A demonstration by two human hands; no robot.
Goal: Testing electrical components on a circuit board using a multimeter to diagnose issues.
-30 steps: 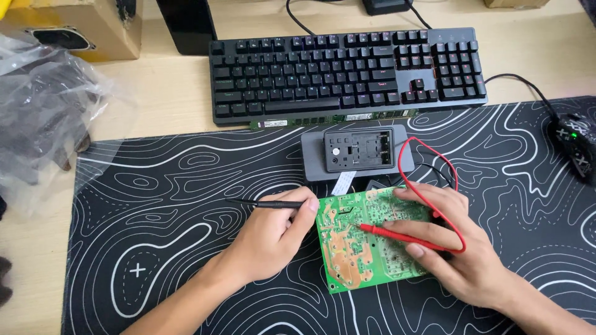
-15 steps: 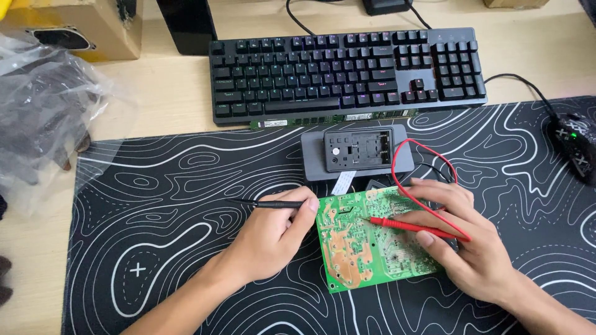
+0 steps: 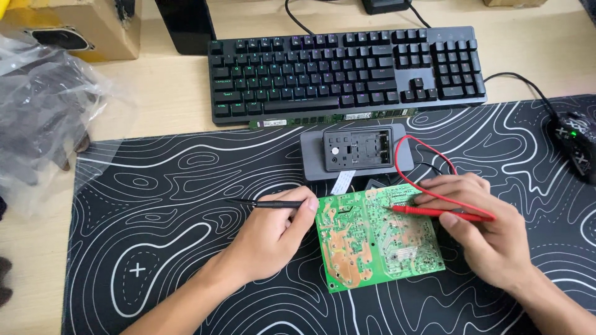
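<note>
A green circuit board (image 3: 372, 239) lies solder side up on the black patterned desk mat (image 3: 174, 248). My right hand (image 3: 490, 232) holds a red test probe (image 3: 434, 212) with its tip touching the board's upper right part. My left hand (image 3: 270, 236) rests beside the board's left edge and holds a black test probe (image 3: 264, 203) that points left, away from the board. A red lead (image 3: 413, 174) loops from the red probe up to a grey meter (image 3: 357, 151) lying just above the board.
A black keyboard (image 3: 347, 71) sits behind the mat. At the right edge lies a black mouse (image 3: 574, 146). Crumpled clear plastic bags (image 3: 43, 118) lie at the left, with a cardboard box (image 3: 81, 28) and a dark stand (image 3: 183, 25) at the back.
My right hand has shifted up and to the right, carrying the red probe's tip from the board's middle to its upper right area. My left hand has stayed still.
</note>
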